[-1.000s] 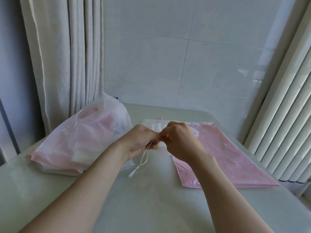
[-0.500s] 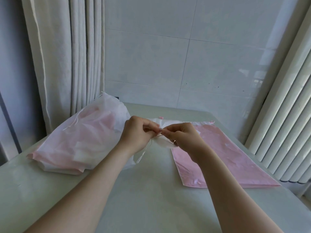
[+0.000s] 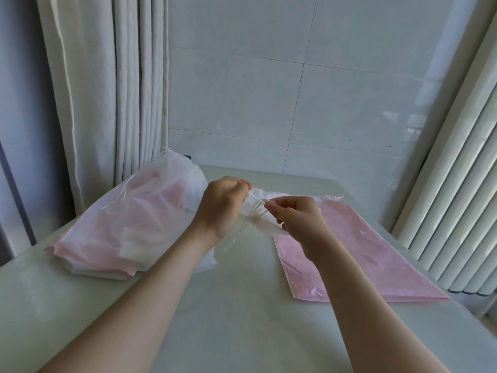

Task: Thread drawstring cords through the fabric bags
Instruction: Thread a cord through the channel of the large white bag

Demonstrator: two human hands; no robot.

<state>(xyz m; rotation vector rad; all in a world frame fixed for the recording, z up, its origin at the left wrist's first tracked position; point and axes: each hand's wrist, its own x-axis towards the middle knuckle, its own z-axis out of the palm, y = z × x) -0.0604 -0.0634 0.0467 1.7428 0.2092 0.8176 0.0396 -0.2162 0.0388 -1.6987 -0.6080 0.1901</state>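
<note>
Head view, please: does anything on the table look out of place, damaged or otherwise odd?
Only small things: the pink bag has a frayed top edge with a loose thread at its far right corner, and the left hand and right hand bunch its white top band. Nothing spilled.

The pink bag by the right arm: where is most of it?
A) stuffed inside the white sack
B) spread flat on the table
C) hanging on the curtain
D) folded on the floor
B: the pink bag lies spread on the table. Only its top edge is bunched up in the left hand, while the right hand pinches the cord.
</note>
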